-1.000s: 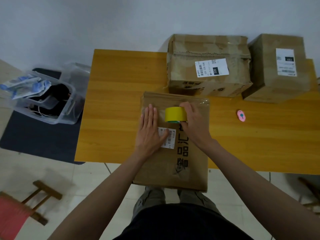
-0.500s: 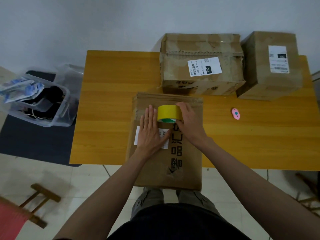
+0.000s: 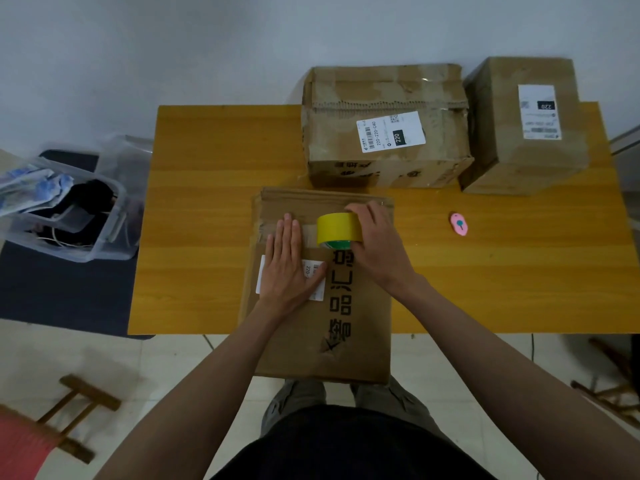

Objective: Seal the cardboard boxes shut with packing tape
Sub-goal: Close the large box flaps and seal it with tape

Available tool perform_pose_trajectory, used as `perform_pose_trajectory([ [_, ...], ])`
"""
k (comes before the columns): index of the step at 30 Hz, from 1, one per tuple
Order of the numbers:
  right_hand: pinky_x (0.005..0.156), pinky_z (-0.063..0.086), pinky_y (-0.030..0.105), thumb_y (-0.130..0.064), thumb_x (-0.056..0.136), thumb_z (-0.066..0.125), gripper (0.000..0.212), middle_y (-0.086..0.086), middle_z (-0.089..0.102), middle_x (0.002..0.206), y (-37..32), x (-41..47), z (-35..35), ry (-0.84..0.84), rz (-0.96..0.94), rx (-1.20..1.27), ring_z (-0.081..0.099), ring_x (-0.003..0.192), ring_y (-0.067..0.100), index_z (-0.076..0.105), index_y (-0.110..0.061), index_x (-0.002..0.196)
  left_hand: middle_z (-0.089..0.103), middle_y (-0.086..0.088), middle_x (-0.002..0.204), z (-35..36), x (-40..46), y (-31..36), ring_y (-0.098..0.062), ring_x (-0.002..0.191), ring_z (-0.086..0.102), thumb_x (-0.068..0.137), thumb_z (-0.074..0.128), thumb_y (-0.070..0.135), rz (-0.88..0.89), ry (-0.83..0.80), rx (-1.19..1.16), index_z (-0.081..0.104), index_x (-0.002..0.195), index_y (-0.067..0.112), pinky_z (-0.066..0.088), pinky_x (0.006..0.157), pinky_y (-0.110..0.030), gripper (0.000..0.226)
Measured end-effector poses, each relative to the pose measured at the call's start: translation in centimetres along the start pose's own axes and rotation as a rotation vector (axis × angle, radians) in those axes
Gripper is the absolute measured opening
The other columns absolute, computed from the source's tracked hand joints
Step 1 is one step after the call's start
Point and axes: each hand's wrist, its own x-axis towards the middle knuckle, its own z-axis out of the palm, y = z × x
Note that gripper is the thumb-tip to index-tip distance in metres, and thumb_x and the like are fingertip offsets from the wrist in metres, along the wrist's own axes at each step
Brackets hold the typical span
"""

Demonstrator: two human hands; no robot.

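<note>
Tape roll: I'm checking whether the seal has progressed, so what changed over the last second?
Little: the right hand still grips the tape roll at the same spot on the near box, while the left hand stays flat there. Only the camera shifted.

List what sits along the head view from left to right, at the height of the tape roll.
clear plastic bin → left hand flat on the near cardboard box → yellow tape roll → right hand gripping the roll → pink cutter

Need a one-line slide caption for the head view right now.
Left hand pressed flat on the near cardboard box while the right hand grips the yellow tape roll on top.
</note>
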Motion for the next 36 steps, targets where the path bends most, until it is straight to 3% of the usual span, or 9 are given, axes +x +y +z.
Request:
perform_pose_trajectory([
  [6, 0.082, 0.044, 0.044, -0.018, 0.089, 0.050, 0.040, 0.008, 0.054, 0.118, 0.1, -0.3, 0.0, -0.016, -0.047, -0.140, 0.049, 0.105, 0.028, 0.054, -0.013, 0.129, -0.014, -0.011, 0.169, 0.1, 0.0, 0.2, -0.024, 0.156, -0.013, 0.095, 0.026, 0.076, 0.002, -0.012, 0.021, -0.007, 0.161, 0.005, 0.001, 0.128, -0.044, 0.102],
  [9, 0.081, 0.038, 0.040, -0.022, 0.086, 0.038, 0.052, 0.007, 0.055, 0.114, 0.0, -0.2, -0.6, -0.016, -0.096, -0.174, 0.047, 0.103, 0.027, 0.055, -0.016, 0.134, -0.016, -0.011, 0.169, 0.2, 0.0, 0.3, -0.024, 0.156, -0.014, 0.095, 0.028, 0.075, 0.007, -0.021, 0.034, -0.010, 0.160, 0.006, 0.002, 0.128, -0.044, 0.102],
  [12, 0.078, 0.035, 0.038, -0.011, 0.082, 0.044, 0.056, 0.007, 0.056, 0.107, 1.3, 0.0, -2.0, 0.025, -0.130, -0.221, 0.049, 0.100, 0.028, 0.058, -0.017, 0.136, -0.017, -0.011, 0.169, 0.2, 0.0, 0.3, -0.024, 0.156, -0.014, 0.096, 0.029, 0.074, 0.007, -0.021, 0.038, -0.011, 0.160, 0.005, 0.001, 0.128, -0.044, 0.102],
  [15, 0.079, 0.034, 0.037, 0.006, 0.074, 0.061, 0.069, 0.007, 0.057, 0.113, 3.3, -1.4, -2.9, 0.012, -0.128, -0.279, 0.049, 0.105, 0.028, 0.054, -0.017, 0.139, -0.016, -0.011, 0.169, 0.1, 0.0, 0.4, -0.024, 0.156, -0.014, 0.096, 0.029, 0.073, 0.008, -0.021, 0.036, -0.010, 0.160, 0.005, 0.003, 0.128, -0.044, 0.101],
  [17, 0.081, 0.032, 0.037, 0.002, 0.076, 0.061, 0.063, 0.008, 0.057, 0.119, 3.7, -2.5, -2.8, 0.028, -0.085, -0.268, 0.046, 0.108, 0.026, 0.054, -0.015, 0.136, -0.017, -0.011, 0.169, 0.2, 0.1, 0.4, -0.024, 0.156, -0.014, 0.096, 0.030, 0.073, 0.005, -0.019, 0.034, -0.010, 0.160, 0.005, 0.003, 0.128, -0.044, 0.101],
  [21, 0.090, 0.036, 0.042, -0.018, 0.086, 0.042, 0.045, 0.012, 0.057, 0.122, 3.4, -2.8, -2.7, 0.065, -0.032, -0.180, 0.048, 0.113, 0.029, 0.054, -0.013, 0.129, -0.017, -0.011, 0.169, 0.2, 0.1, 0.6, -0.024, 0.156, -0.015, 0.096, 0.030, 0.073, 0.011, -0.031, 0.048, -0.012, 0.160, 0.006, 0.002, 0.128, -0.044, 0.102],
  [26, 0.081, 0.045, 0.038, -0.009, 0.087, 0.049, 0.042, 0.014, 0.060, 0.120, 3.2, -2.8, -3.3, 0.096, -0.120, -0.082, 0.051, 0.105, 0.029, 0.058, -0.008, 0.129, -0.018, -0.011, 0.168, 0.3, 0.2, 0.7, -0.024, 0.156, -0.015, 0.096, 0.030, 0.074, 0.015, -0.037, 0.046, -0.012, 0.160, 0.005, 0.001, 0.128, -0.043, 0.102],
  [32, 0.078, 0.047, 0.036, 0.008, 0.078, 0.072, 0.067, 0.010, 0.058, 0.132, 5.5, -3.2, -4.7, 0.014, -0.187, -0.090, 0.045, 0.106, 0.027, 0.051, -0.013, 0.139, -0.019, -0.012, 0.168, 0.3, 0.2, 0.8, -0.024, 0.156, -0.016, 0.096, 0.026, 0.074, 0.007, -0.049, 0.070, -0.013, 0.159, 0.005, 0.002, 0.128, -0.044, 0.102],
  [36, 0.079, 0.039, 0.029, -0.001, 0.089, 0.054, 0.047, 0.013, 0.058, 0.114, 5.5, -2.4, -5.3, -0.041, -0.345, -0.191, 0.045, 0.100, 0.028, 0.062, -0.016, 0.133, -0.020, -0.011, 0.168, 0.3, 0.2, 0.7, -0.024, 0.156, -0.017, 0.095, 0.025, 0.075, 0.002, -0.054, 0.073, -0.014, 0.159, 0.006, 0.002, 0.128, -0.044, 0.102],
])
